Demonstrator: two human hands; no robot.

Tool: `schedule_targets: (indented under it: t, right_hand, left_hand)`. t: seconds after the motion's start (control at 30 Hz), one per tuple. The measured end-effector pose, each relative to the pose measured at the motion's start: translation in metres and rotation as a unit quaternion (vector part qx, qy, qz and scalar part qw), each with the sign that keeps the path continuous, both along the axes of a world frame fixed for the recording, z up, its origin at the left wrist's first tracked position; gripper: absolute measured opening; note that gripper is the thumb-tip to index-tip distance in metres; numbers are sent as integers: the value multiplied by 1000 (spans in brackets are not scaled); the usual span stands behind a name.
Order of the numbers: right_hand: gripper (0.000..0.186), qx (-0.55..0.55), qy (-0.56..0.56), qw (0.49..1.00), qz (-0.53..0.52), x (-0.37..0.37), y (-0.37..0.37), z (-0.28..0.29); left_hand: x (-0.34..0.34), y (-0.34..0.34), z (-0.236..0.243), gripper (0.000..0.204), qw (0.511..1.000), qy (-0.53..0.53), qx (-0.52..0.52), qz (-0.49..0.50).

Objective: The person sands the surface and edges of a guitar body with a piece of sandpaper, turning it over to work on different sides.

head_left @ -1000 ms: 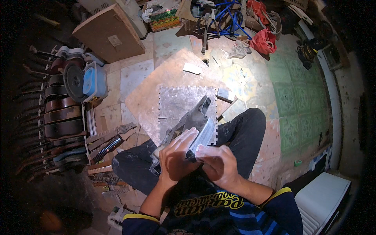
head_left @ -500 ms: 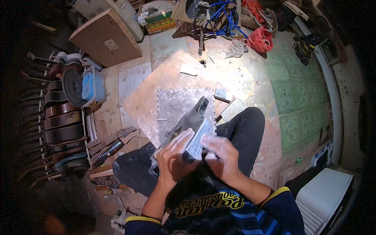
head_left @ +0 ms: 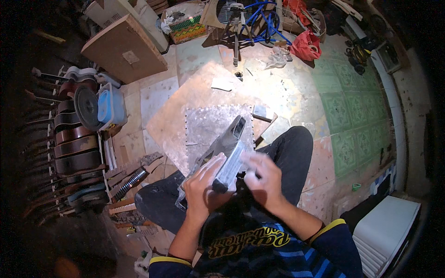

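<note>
A dark solid piece shaped like an electric guitar body [head_left: 232, 157], its side whitened by dust, stands tilted over my lap, with a slot-like hollow at its far end. My left hand [head_left: 202, 185] lies along its left side and grips it, fingers pointing away from me and dusty. My right hand [head_left: 264, 180] is just right of the whitened side, fingers curled and slightly blurred by motion. Whether a small thing sits in those fingers is hidden. Beyond the body, a small grey block [head_left: 263, 112] lies on the edge of the mat.
A grey mat [head_left: 199, 123] lies over a brown board [head_left: 164, 118] on the tiled floor. Several guitars [head_left: 76, 148] line the left, beside a bin with a blue container [head_left: 106, 104]. A red bag [head_left: 306, 46] is far right. A white cabinet [head_left: 387, 231] stands near right.
My right hand has shifted slightly along the whitened side, its fingers more curled. The body and my left hand have shifted slightly.
</note>
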State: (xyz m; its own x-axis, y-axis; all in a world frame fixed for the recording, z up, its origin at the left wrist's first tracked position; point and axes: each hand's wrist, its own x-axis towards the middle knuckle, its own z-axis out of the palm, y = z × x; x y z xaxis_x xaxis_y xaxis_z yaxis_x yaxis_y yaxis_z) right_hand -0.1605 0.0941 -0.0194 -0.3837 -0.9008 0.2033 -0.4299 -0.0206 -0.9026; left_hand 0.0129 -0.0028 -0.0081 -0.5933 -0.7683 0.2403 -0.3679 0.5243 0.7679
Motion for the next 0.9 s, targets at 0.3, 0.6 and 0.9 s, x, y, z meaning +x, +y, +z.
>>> schedule_targets:
  t: [0.3,0.6,0.9]
  right_hand:
    - [42,-21,25,999,30,7,9,5]
    - [46,-5,38,999,-19,-4,3,-8]
    - [43,22,31,999,-25,-14,1,-22]
  left_hand:
    - [2,2,3,67,1000,2,9,-11]
    - [-3,6,4,61,1000,4,-12,-10]
    - [-8,7,6,59,999,-33,-30,2]
